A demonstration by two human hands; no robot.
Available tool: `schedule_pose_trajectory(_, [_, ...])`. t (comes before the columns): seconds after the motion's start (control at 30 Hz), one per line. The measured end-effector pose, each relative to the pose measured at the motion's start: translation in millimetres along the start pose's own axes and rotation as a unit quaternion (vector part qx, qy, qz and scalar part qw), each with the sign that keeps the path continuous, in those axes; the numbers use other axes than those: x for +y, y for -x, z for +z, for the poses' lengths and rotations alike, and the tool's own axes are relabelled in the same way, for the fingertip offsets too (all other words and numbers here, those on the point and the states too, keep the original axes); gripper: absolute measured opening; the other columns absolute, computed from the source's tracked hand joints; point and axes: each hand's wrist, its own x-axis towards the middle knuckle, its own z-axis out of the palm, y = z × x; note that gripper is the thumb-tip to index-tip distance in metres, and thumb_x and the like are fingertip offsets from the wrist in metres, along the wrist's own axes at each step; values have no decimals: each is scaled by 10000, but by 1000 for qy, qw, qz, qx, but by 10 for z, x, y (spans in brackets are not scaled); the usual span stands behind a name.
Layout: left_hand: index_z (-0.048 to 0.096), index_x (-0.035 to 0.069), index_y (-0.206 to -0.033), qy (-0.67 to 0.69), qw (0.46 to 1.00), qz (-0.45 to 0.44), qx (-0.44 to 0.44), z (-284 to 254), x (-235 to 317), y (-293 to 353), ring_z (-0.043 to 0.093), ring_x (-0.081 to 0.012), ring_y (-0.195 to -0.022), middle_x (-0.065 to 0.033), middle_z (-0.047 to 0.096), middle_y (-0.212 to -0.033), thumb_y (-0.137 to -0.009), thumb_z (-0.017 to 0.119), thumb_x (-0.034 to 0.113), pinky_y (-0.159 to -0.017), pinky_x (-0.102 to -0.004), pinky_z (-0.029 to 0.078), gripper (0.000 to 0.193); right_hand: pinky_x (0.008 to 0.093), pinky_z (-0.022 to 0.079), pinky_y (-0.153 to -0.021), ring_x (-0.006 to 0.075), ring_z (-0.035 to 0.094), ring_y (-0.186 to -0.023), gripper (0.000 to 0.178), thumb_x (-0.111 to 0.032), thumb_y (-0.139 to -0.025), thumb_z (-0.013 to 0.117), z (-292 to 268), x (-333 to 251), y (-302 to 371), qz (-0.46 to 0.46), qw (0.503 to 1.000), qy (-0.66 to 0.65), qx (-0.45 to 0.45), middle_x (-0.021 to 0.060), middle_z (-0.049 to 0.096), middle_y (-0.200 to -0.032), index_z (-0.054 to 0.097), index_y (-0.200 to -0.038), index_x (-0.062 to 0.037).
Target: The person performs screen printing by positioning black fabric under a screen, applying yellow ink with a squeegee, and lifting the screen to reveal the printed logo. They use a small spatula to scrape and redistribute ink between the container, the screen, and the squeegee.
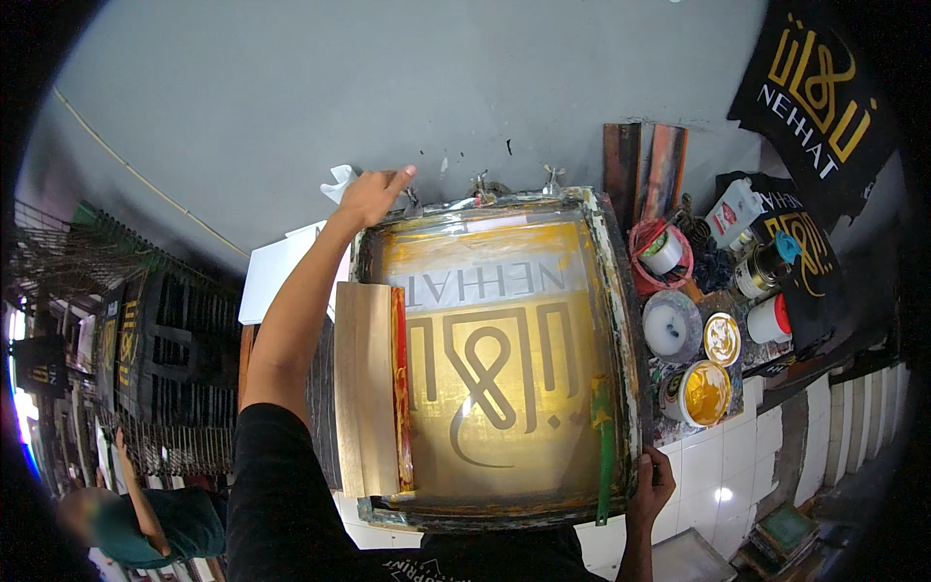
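Observation:
A silk-screen frame [635, 388] with a dark, paint-stained border lies in front of me, its mesh [524, 466] tinted gold around grey lettering shapes. Across its left side rests a wide wooden squeegee [364, 388] with a red, ink-smeared blade. My left hand [373, 199] is at the frame's far left corner, one digit stretched to the right; its other fingers are mostly hidden. Just beyond that hand shows a crumpled white piece of paper or cloth [337, 182]. At the near right corner, my right hand [652, 480] has its fingers curled against the frame's edge.
Right of the frame stand a tub of yellow ink [706, 393], a white-ink tub [722, 339], a red basket [640, 257] and bottles. More squeegees [659, 170] lean on the grey wall. Printed black cloth [815, 92] hangs at right. Another person [165, 524] is at lower left, near racks.

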Motion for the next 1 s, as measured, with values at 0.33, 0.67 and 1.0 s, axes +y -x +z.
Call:
schedule_pose_trajectory(0.33, [756,59,-1108,-82,995,39,-31,-119,288,18,678,-398,-859,-213,699,-800,-992,368,684,-819,-498,509,744,344,501,-889,200,627,-957,272,-190,-996,629,-8,-6,3,-6,1000,12,-1,111,677,-1019,673,-1123,47])
schedule_pose_trajectory(0.67, [699,19,-1001,-120,983,137,14,363,910,-124,700,-430,-923,-231,726,-966,-1039,471,468,-814,-498,558,505,338,497,-887,196,623,-964,265,-191,-995,631,-2,-48,-3,-6,1000,23,-11,112,669,-1026,670,-1107,45])
schedule_pose_trajectory(1.0, [747,23,-1026,-213,976,18,-41,970,1132,-347,719,-413,-949,-230,734,-1007,-1033,487,315,-824,-516,573,391,343,504,-896,205,637,-973,210,-86,-949,639,3,5,-18,-15,1000,-1,2,128,677,-1026,670,-1117,37])
